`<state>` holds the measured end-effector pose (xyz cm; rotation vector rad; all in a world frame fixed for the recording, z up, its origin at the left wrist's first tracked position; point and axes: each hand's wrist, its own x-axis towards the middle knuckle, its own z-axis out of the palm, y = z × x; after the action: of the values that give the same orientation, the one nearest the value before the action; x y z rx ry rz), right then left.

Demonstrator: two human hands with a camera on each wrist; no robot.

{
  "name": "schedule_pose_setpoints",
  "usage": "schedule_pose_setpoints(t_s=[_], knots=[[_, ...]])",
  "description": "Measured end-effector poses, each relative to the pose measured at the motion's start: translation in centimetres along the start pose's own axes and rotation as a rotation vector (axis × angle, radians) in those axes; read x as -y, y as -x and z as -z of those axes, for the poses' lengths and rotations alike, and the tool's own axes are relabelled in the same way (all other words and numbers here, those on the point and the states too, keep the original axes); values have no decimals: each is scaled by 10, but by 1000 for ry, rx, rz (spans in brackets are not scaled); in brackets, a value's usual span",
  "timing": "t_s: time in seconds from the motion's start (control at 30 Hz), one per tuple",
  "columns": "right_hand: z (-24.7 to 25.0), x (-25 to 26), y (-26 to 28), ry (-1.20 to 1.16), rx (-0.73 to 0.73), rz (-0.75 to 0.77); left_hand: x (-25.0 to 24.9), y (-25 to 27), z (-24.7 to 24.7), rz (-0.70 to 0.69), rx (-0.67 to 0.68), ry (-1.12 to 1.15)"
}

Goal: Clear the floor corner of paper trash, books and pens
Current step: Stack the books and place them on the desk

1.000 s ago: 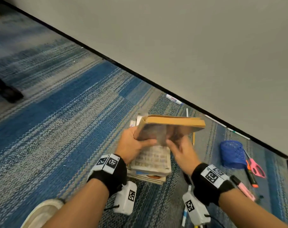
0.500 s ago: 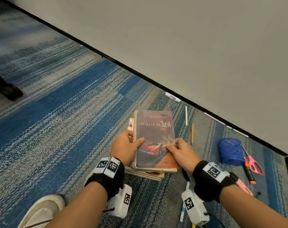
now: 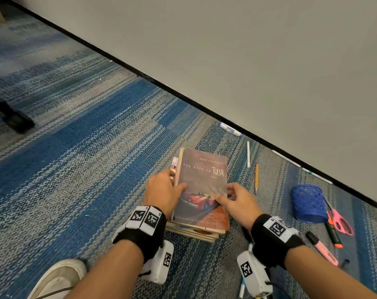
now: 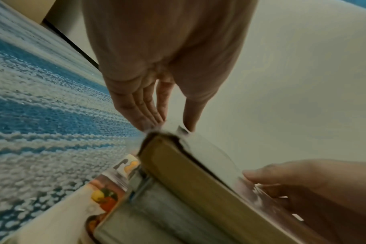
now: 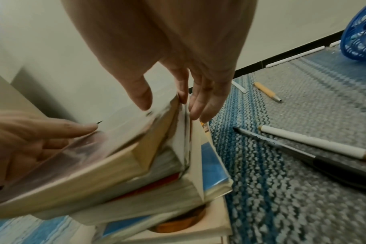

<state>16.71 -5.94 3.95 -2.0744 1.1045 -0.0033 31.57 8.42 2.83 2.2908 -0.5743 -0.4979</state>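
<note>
A brown paperback (image 3: 202,169) with a red car on its cover lies flat on top of a small stack of books (image 3: 196,233) on the carpet near the wall. My left hand (image 3: 175,180) rests at its left edge, thumb on the cover, straight fingers down the stack's side (image 4: 169,125). My right hand (image 3: 225,194) touches the right edge, with straight fingers against the page edge and the thumb just over the cover (image 5: 171,109). Loose pens lie to the right: a white pen (image 3: 248,154), a yellow pencil (image 3: 256,178) and a marker (image 3: 230,129).
A blue mesh cup (image 3: 308,202) lies tipped over at the right, with pink scissors (image 3: 340,221), an orange highlighter (image 3: 334,234) and a pink highlighter (image 3: 322,248) beside it. White pens (image 3: 285,158) line the black baseboard. My shoe (image 3: 58,277) is bottom left.
A second ago both hands held the paperback raised and tilted above the stack. It now lies flat on top, and my hands have settled along its edges.
</note>
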Motion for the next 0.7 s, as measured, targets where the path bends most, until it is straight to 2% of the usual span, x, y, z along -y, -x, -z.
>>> schedule_pose_setpoints(t_s=[0.1,0.2,0.27,0.33,0.4,0.47,0.57,0.7], knots=[[-4,-2,-4,126,3,56,-3,0,-2,43,-24,26],[-10,-5,-2,259,-3,71,-6,-1,2,38,2,-2],[-11,-4,0,256,-7,82,-4,-4,5,60,44,24],[-10,-6,-3,69,-11,26,-2,-8,8,99,85,85],[-8,-11,-9,-202,15,-144,1,-12,8,173,130,140],[-9,-16,-14,-404,131,-277,-1,-12,8,283,215,198],[-15,-8,-11,-630,247,-287,0,-8,4,395,354,402],[-28,2,-6,-795,273,-267,10,-9,-6,389,350,436]])
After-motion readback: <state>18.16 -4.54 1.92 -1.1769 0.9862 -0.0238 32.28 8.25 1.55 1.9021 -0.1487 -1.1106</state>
